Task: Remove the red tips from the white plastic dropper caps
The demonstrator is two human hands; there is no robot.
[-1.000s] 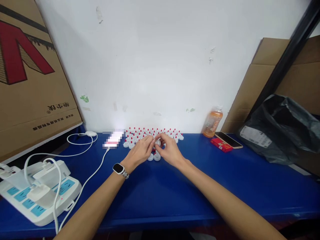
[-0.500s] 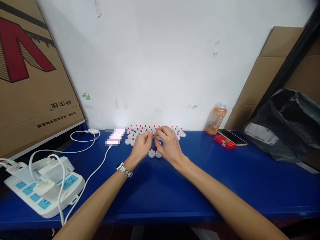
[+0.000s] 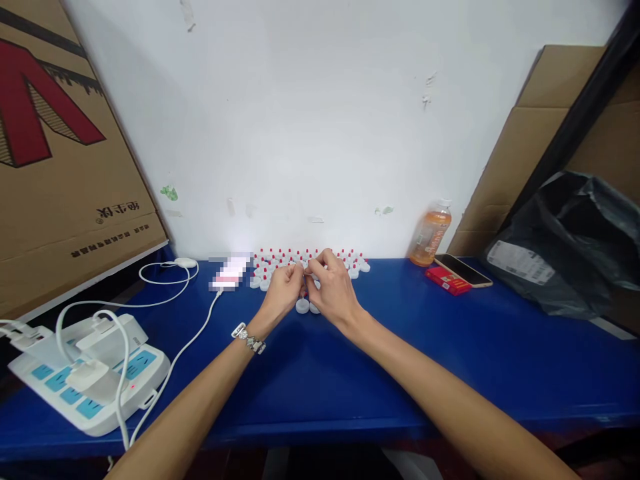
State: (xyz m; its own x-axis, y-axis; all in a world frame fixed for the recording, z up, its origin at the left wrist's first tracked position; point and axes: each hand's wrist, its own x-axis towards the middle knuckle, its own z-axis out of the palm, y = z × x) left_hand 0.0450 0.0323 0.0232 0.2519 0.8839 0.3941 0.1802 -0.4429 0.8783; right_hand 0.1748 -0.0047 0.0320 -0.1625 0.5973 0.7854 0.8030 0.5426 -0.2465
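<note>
The left hand (image 3: 283,289) and right hand (image 3: 332,288) have fingers curled in, tips close together; whether they grip anything, I cannot tell. 2 round white caps (image 3: 303,307) lie just on the near side of the fingertips, 1 partly hidden by the right hand. Beyond, red-tipped white caps (image 3: 365,267) stand tips up, too overlapped to count. Rightward: 1 orange-filled bottle (image 3: 431,235), 1 red box (image 3: 447,280).
</note>
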